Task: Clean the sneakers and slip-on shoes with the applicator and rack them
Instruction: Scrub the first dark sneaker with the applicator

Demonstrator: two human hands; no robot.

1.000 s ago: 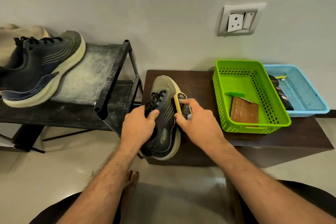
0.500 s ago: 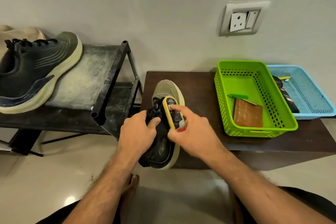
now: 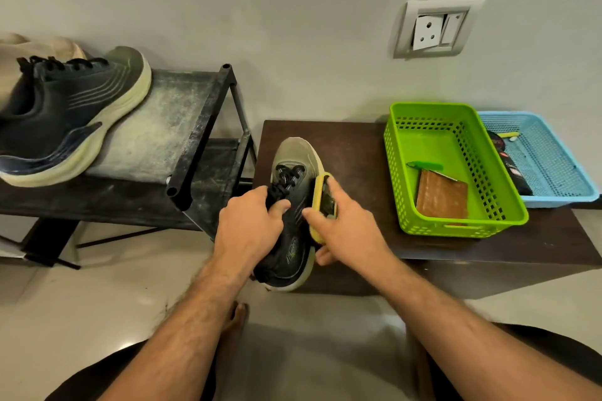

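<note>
L hand (image 3: pixel 249 226) grips sneaker (image 3: pixel 291 205); R hand (image 3: pixel 338 231) presses applicator (image 3: pixel 321 202) (sneaker's side).

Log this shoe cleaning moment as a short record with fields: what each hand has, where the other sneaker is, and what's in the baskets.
left hand: grips the dark sneaker at the laces, on the dark low table
right hand: holds the yellow applicator against the sneaker's side
second sneaker: lies on the black shoe rack, top shelf
green basket: holds a brown pad
blue basket: holds dark items, unclear
</note>
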